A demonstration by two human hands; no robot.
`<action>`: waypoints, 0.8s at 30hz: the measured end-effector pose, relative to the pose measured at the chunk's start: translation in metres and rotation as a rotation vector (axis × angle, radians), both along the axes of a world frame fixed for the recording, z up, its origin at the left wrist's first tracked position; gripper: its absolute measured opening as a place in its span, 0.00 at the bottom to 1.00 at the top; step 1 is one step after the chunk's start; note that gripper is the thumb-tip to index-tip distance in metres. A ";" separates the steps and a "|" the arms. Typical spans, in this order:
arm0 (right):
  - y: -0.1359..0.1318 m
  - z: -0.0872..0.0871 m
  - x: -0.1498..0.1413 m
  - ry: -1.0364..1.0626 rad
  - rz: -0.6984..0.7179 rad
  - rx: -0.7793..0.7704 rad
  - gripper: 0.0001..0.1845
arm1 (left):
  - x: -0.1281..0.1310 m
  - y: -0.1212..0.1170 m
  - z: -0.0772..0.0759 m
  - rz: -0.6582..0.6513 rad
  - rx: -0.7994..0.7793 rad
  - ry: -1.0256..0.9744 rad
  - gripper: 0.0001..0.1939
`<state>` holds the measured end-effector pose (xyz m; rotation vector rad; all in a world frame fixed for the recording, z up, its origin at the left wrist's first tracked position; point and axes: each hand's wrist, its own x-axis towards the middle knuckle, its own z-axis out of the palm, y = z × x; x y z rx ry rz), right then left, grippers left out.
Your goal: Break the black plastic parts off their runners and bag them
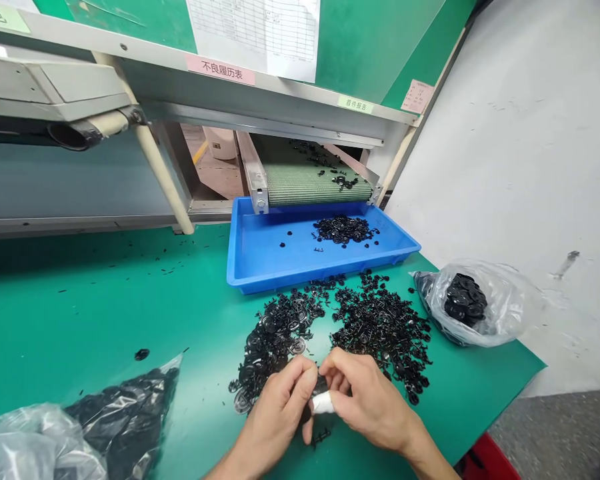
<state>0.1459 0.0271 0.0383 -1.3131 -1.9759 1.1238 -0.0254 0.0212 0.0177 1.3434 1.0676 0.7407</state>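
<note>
My left hand (285, 397) and my right hand (367, 400) meet low in the middle of the view, fingers bent in and fingertips nearly touching. Between them a small black plastic part (321, 385) shows, pinched and mostly covered by the fingers. White tape (323, 403) wraps the right thumb. Just beyond the left hand lies a heap of round black parts and stemmed pieces (275, 333). Past the right hand spreads a pile of small black stemmed parts (380, 320). Below the hands a few loose black pieces (322, 437) rest on the green table (205, 393).
A blue tray (275, 263) with black parts stands at the back, under the end of a green conveyor belt (305, 177). Clear bags of black parts lie at right (500, 300) and front left (125, 413). A white wall (520, 167) bounds the right side.
</note>
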 end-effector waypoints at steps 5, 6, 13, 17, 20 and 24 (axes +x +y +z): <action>-0.006 -0.010 -0.006 0.023 -0.015 0.120 0.13 | -0.004 0.000 0.003 0.002 0.116 0.098 0.18; -0.007 -0.013 -0.008 0.039 -0.036 0.143 0.11 | -0.004 -0.001 0.002 0.010 0.105 0.093 0.18; 0.023 -0.019 -0.009 -0.048 -0.044 0.254 0.14 | -0.002 0.005 0.001 0.166 -0.072 -0.032 0.20; 0.070 -0.015 -0.004 -0.459 -0.079 0.452 0.17 | -0.004 0.010 0.003 0.303 -0.202 -0.227 0.17; 0.092 -0.017 -0.006 -0.700 -0.039 0.421 0.13 | -0.006 0.013 0.001 0.316 -0.242 -0.379 0.18; 0.097 -0.023 -0.007 -0.741 -0.022 0.428 0.11 | -0.010 0.017 -0.001 0.353 -0.309 -0.518 0.15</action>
